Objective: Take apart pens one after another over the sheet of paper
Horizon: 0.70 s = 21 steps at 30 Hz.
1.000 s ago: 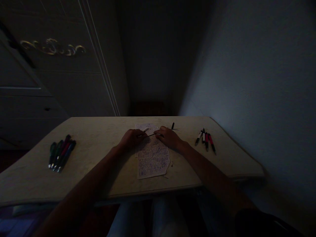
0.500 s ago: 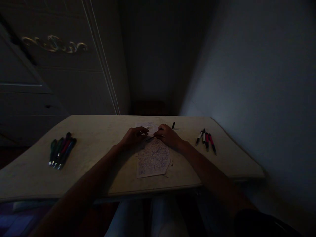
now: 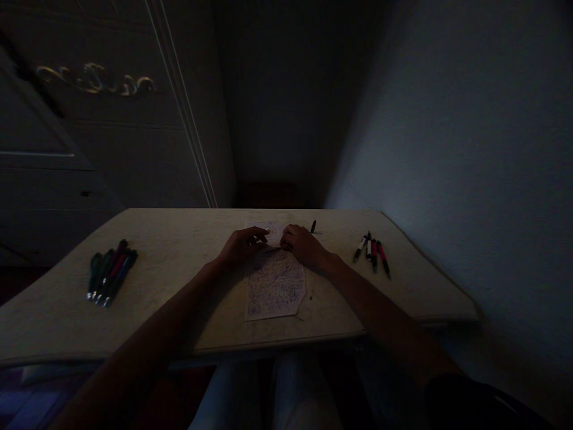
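Note:
Both hands are over a sheet of paper [image 3: 275, 292] covered in blue-purple scribbles, its right edge ragged. My right hand [image 3: 301, 243] is closed in a pinch on a thin dark stick [image 3: 271, 250], which points left toward the other hand; the dim light hides its exact kind. Curved but apart, the fingers of my left hand [image 3: 245, 243] are just left of the stick, with nothing visible between them. Beyond my right hand, a short black pen piece [image 3: 313, 227] is on the table.
A bundle of dark coloured pens [image 3: 111, 273] lies on the left of the pale table [image 3: 179, 239]. Several white and red pens [image 3: 374, 255] lie on the right. A wall [image 3: 447, 149] rises along the right side, and a cabinet [image 3: 120, 155] with an ornate handle is at left.
The thin stick has tilted flatter in my right hand. My left-hand fingers have shifted slightly. The whole view has moved a little; the pens lie as before.

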Each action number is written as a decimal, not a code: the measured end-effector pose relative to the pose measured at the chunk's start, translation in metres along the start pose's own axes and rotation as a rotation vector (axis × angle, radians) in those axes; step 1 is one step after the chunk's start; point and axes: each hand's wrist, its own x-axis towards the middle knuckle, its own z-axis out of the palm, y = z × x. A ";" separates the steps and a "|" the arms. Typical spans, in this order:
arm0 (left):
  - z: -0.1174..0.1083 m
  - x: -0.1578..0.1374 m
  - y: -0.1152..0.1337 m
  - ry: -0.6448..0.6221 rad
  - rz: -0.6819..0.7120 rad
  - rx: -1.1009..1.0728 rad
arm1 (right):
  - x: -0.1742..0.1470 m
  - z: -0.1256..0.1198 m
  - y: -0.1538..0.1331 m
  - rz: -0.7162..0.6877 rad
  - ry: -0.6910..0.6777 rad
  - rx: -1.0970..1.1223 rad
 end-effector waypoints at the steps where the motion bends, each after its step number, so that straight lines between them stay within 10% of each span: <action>1: -0.001 0.000 0.001 0.013 0.009 0.002 | 0.000 -0.001 -0.001 -0.002 -0.002 -0.010; 21: 0.002 0.002 0.004 0.142 -0.193 -0.313 | -0.001 -0.014 0.004 0.198 0.123 0.055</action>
